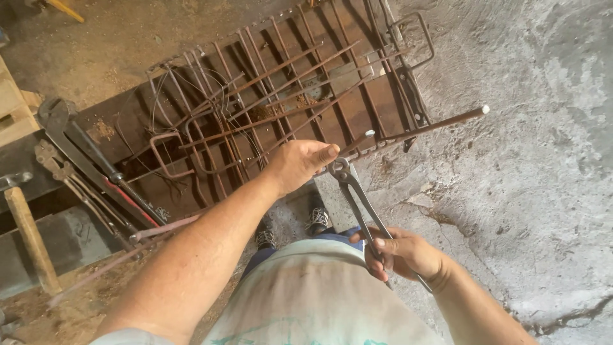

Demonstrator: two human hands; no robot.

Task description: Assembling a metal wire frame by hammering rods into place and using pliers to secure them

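**Rebar cage, pincers and hand tools on a workshop floor**

Rough grey concrete floor (543, 160): filled the right half of the view, cracked and stained.

Dark brown wooden bench (108, 124): ran slantwise across the upper left and carried the work.

Rusty brown steel rebar cage (281, 102): long straight bars crossed by bent rectangular stirrups, lying on the bench, with one bar end jutting out over the floor at the right.

Long black-handled bolt cutter (83, 150): lay on the bench at the left, beside smaller red-handled cutters (128, 198).

Wooden-handled hammer (29, 233): stood at the far left edge, handle tilted.

Grey steel long-handled tying pincers (361, 204): head just beside the cage's near edge, handles slanting down toward the body.

Left hand (300, 165): reached forward over the cage's near edge, fingers curled closed around a bar there, just beside the pincer head.

Right hand (402, 254): low at the right, fingers wrapped tight around both pincer handles.

Thin dark tie wire (175, 89): loose loops tangled among the bars at the left of the cage.
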